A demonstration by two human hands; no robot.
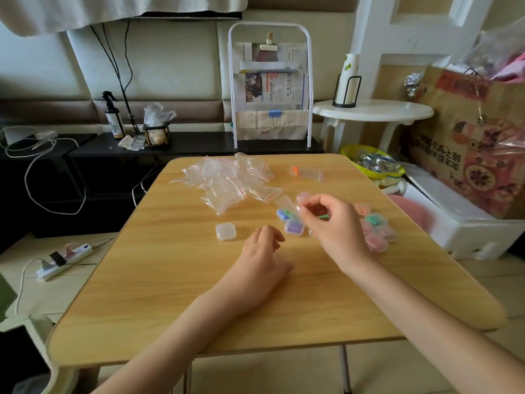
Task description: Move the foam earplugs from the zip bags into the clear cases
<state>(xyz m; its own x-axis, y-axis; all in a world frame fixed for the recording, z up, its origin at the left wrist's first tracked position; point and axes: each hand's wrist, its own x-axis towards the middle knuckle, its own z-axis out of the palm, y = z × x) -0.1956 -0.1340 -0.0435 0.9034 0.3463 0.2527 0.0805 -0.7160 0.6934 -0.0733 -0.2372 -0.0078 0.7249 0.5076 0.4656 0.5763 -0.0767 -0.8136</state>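
Two bare hands over a wooden table (170, 294). Right hand (332, 226): raised, fingers curled, thumb and forefinger pinching a small zip bag (287, 204) by one end; blue earplugs (282, 215) show at the bag's lower end, just left of the fingertips. Left hand (264, 260): below and left of the grip, palm down near the tabletop, fingers loosely curled, holding nothing. Purple case (294, 227): a closed clear case with purple earplugs inside, directly beneath the pinched bag, between the two hands. Empty case (225, 231): a closed clear case, well left of the grip, just beyond the left fingertips. Filled cases (376, 231): a cluster holding pink and green earplugs, immediately right of the right hand and partly hidden behind it; their count cannot be told. Empty bags (227, 182): a heap of clear zip bags with red seal lines, beyond and left of the grip. Orange bag (308, 173): one zip bag with orange earplugs at its left end, lying apart, straight beyond the grip near the far edge. Off the table: paper rack (271, 89) behind, white side table (372, 110) to the far right, power strip (65, 261) on the floor at left
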